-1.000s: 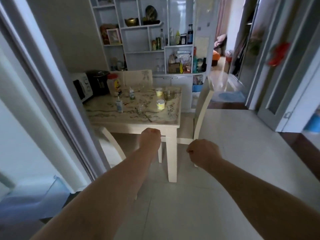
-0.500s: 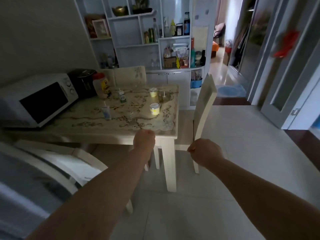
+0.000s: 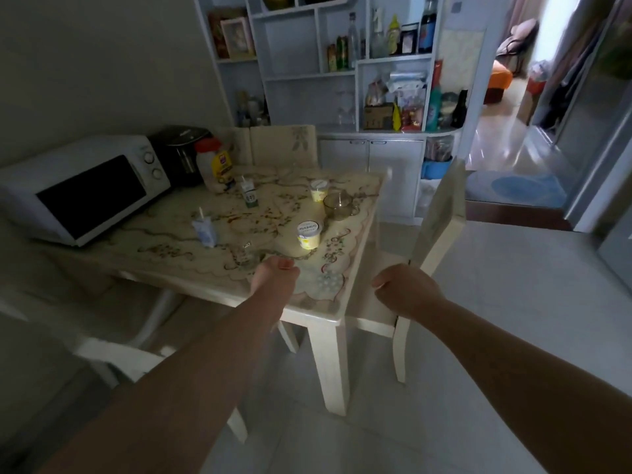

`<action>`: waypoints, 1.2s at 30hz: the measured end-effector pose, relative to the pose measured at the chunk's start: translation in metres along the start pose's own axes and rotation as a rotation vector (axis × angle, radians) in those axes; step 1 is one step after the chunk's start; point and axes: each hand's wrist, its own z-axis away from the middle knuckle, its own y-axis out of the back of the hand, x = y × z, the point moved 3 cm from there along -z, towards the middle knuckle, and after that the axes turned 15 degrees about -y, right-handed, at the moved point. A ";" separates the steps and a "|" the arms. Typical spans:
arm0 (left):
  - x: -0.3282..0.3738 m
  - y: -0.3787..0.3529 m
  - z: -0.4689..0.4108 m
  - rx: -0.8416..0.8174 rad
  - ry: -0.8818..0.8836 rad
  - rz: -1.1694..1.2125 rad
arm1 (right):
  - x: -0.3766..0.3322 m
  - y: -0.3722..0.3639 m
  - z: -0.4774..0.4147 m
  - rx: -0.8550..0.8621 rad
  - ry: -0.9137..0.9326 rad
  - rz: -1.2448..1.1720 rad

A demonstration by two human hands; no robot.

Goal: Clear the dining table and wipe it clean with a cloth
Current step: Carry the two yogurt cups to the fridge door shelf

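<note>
The dining table has a cream floral top and stands ahead of me. On it stand two yellow yoghurt cups, a glass cup, a small green carton, a blue-white pouch with a straw and a small clear glass. My left hand hovers over the table's near edge with its fingers curled, holding nothing. My right hand hangs beside the table's near right corner, fingers loosely curled and empty.
A white microwave, a black appliance and a large red-capped jar stand at the table's back left. One chair is tucked in on the right, another chair behind. White shelves line the back wall. Tiled floor is open on the right.
I have come closer to the table, past the door frame on the left. Both hands now reach the table's near edge, still curled and empty.
</note>
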 end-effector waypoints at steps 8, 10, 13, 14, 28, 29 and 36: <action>-0.008 -0.021 -0.040 -0.011 0.093 -0.058 | -0.021 0.000 -0.086 -0.079 0.115 0.027; -0.010 -0.021 -0.064 0.011 0.117 -0.039 | -0.033 -0.003 -0.110 -0.096 0.129 0.026; -0.016 -0.023 -0.100 0.055 0.124 -0.022 | -0.053 -0.007 -0.143 -0.095 0.125 0.040; -0.017 -0.024 -0.113 0.055 0.124 -0.022 | -0.059 -0.006 -0.154 -0.084 0.129 0.050; -0.050 -0.089 -0.260 -0.180 0.099 -0.113 | -0.121 -0.005 -0.286 -0.009 0.158 0.073; -0.053 -0.093 -0.265 -0.188 0.095 -0.124 | -0.124 -0.006 -0.294 -0.009 0.161 0.080; -0.075 -0.117 -0.302 -0.285 0.100 -0.263 | -0.150 -0.023 -0.355 -0.036 0.179 0.107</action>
